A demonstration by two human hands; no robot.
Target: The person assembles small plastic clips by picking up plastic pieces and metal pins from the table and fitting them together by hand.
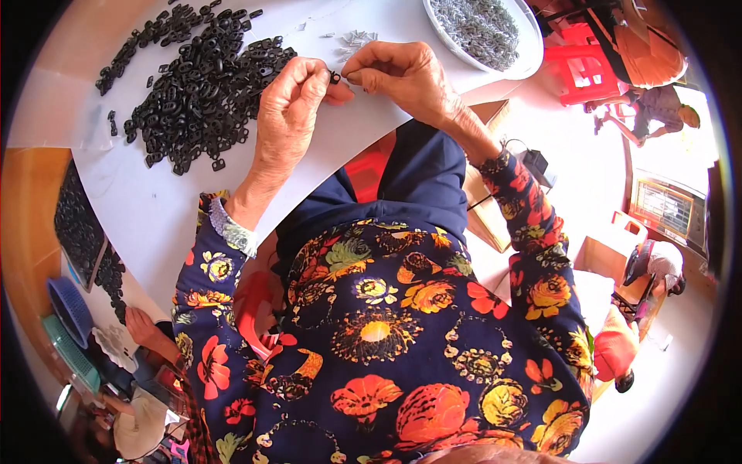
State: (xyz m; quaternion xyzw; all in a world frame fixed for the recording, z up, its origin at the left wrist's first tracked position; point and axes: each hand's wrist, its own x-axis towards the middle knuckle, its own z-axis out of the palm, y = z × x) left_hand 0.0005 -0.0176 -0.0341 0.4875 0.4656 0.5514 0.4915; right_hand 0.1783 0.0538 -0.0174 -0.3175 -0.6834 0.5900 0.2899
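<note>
From my remote seat I see a white surface (131, 182), its near edge running at a slant in the head view. On its left part I have a broad heap of small black pieces (193, 97), dense in the middle and looser toward its margins, with a stray black piece (113, 124) just left of it. Farther right I make out a small scatter of pale bits (356, 42), then a round white bowl (533, 58) filled with small greyish pieces (478, 31).

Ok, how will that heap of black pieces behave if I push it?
The heap probably spreads rather than moving as one: its pieces lie loose, with strays around it. Each is likely light, judging by the small piece in the left hand. Their glossy look suggests they may slide on the white table.
</note>
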